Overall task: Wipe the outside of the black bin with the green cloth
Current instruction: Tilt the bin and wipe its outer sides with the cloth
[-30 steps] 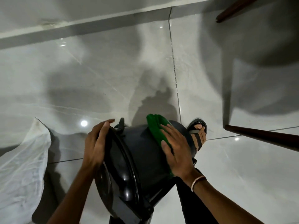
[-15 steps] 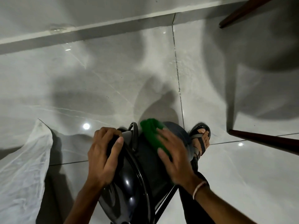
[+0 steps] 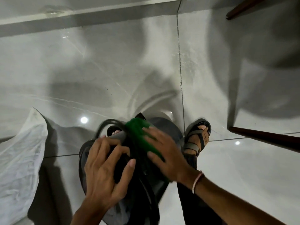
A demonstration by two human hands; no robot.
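Far left, on the floor point(image 3: 113, 65): crumpled white plastic sheet or bag point(image 3: 19, 159), lying against the left edge of view, well apart from the bin.

Centre, low in view: black bin point(image 3: 146, 184), tipped on its side, blurred. Thin wire handle point(image 3: 107, 125) loops off its far left side. Toes of a foot show just past that loop.

Left hand point(image 3: 105, 172): fingers spread and curled over the bin's near-left side, thumb out toward the right, gripping the bin body. Clamped on the bin, not flat.

Green cloth point(image 3: 142, 137): bunched on the bin's upper outside wall, right of the left hand, touching the bin.

Right hand point(image 3: 165, 156): palm down on the cloth, fingers together and extended, pressing the cloth to the bin wall; cloth shows beyond the fingertips and along the thumb side. Pale band point(image 3: 197, 181) on the wrist.

Right of the bin: foot in a grey strapped sandal point(image 3: 196, 140) on the floor, just beside the bin, at a tile joint.

Far right: dark brown wooden furniture leg point(image 3: 266, 140) running in from the right edge; another one point(image 3: 243, 7) at the top right corner.
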